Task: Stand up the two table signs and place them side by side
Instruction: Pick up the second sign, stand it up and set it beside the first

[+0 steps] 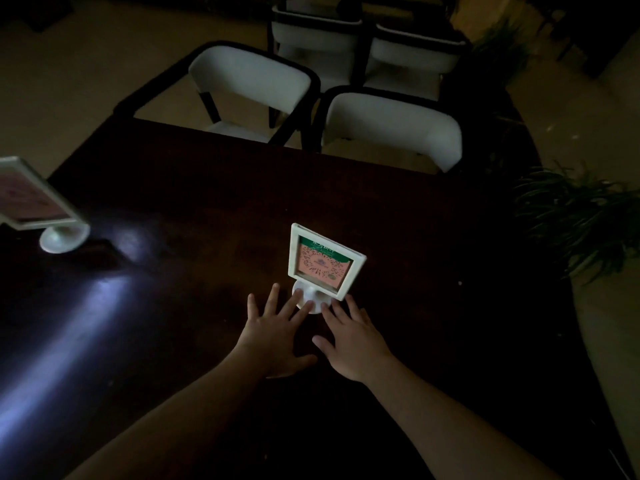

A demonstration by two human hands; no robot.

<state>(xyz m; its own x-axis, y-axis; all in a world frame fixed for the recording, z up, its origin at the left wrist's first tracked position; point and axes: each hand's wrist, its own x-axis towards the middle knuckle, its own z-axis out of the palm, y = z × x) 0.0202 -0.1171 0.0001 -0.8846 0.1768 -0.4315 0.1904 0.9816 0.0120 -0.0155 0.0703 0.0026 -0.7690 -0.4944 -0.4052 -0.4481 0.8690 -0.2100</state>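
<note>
A white-framed table sign (323,262) with a pink and green QR card stands upright on its round base in the middle of the dark table (207,188). My left hand (277,330) lies flat with fingers spread, its fingertips touching the base from the left. My right hand (349,337) is also flat and spread, fingertips at the base's right side. Neither hand grips anything. A second white-framed sign (33,202) with a round base stands at the far left edge of the table, partly cut off by the frame.
Two white chairs (249,84) (391,126) are pushed up to the table's far side, with more chairs behind them. A green potted plant (581,216) stands off the table's right edge. Bright light glare lies on the table's left part.
</note>
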